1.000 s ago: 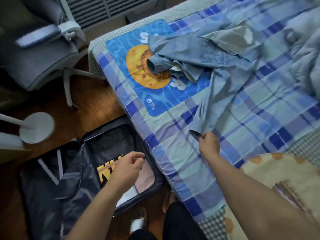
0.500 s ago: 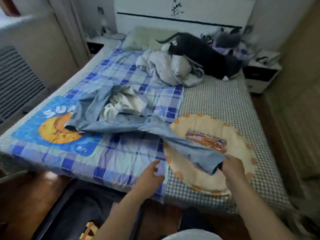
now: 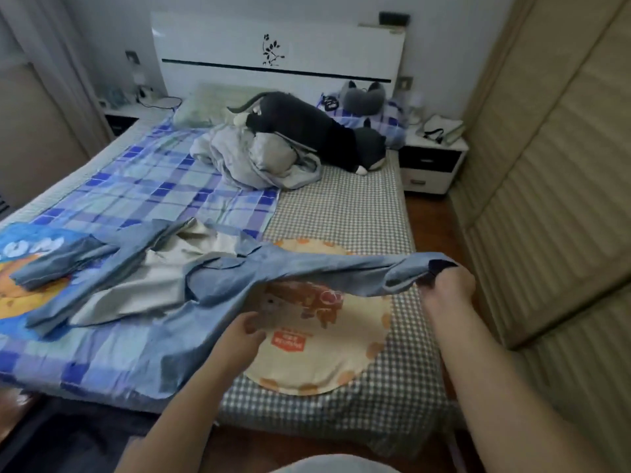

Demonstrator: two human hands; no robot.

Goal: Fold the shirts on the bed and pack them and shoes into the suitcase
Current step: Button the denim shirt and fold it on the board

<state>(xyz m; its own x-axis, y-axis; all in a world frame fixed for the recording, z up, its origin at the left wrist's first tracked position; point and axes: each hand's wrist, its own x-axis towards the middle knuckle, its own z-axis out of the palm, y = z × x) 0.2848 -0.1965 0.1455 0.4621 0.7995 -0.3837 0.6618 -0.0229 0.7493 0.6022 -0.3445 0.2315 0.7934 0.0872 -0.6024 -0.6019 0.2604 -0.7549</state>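
Observation:
A light blue long-sleeved shirt (image 3: 211,285) with a pale lining lies spread across the near half of the bed (image 3: 341,206). My right hand (image 3: 447,285) grips the cuff of one sleeve and holds it stretched out to the right, above the bed. My left hand (image 3: 244,331) holds the shirt's lower front edge near the bed's foot. The other sleeve lies folded on the blue mat at the left. A dark edge of the open suitcase (image 3: 68,435) shows on the floor at the bottom left. No shoes are in view.
A round cream cushion (image 3: 324,356) lies under the stretched sleeve. A crumpled grey blanket (image 3: 252,158) and a dark plush cat (image 3: 307,128) sit near the headboard. A blue cartoon mat (image 3: 20,268) covers the bed's left corner. Wardrobe doors (image 3: 546,199) stand close on the right.
My view has risen from the suitcase to the whole bed. My right hand has pulled the sleeve far to the right, spreading the shirt. My left hand has moved up from the suitcase onto the shirt's edge.

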